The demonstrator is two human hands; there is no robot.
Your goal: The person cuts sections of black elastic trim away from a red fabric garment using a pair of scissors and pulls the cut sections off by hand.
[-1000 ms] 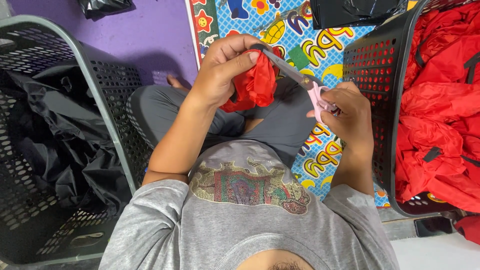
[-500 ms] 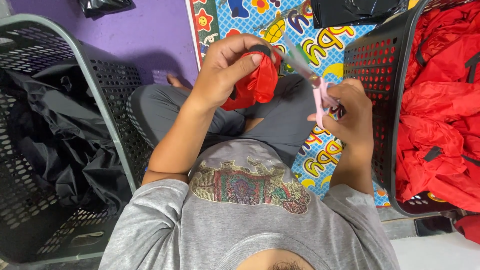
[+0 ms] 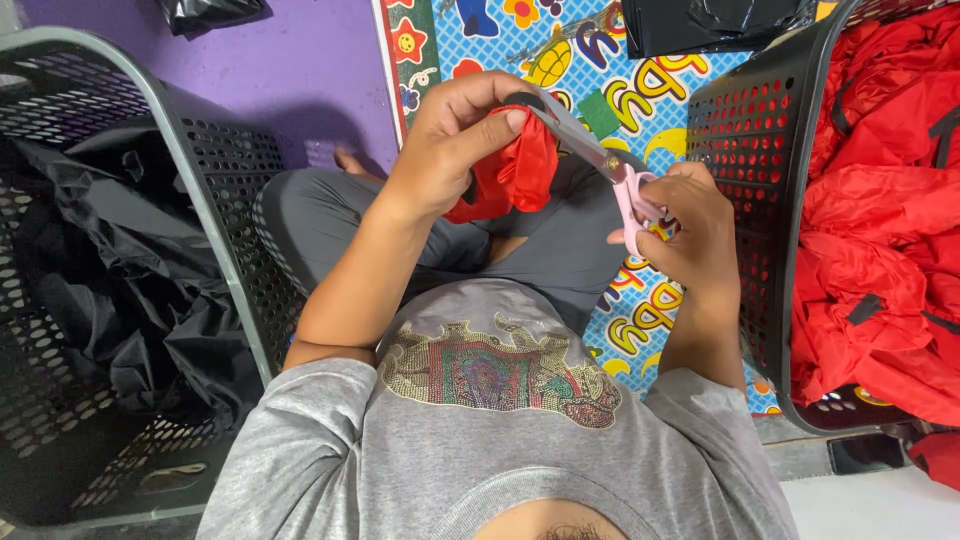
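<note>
Fingers (image 3: 500, 115) of the left hand (image 3: 455, 140) pinch a bunched red fabric piece (image 3: 515, 170) — the right hand (image 3: 690, 225) grips pink-handled metal scissors (image 3: 610, 170), blades at the fabric.

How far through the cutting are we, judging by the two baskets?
Done: cannot tell; the left basket holds only black fabric.
In hand: the left hand pinches a red fabric piece while the right hand works pink-handled scissors at its top edge.
Left: the right basket is piled with red fabric.
</note>
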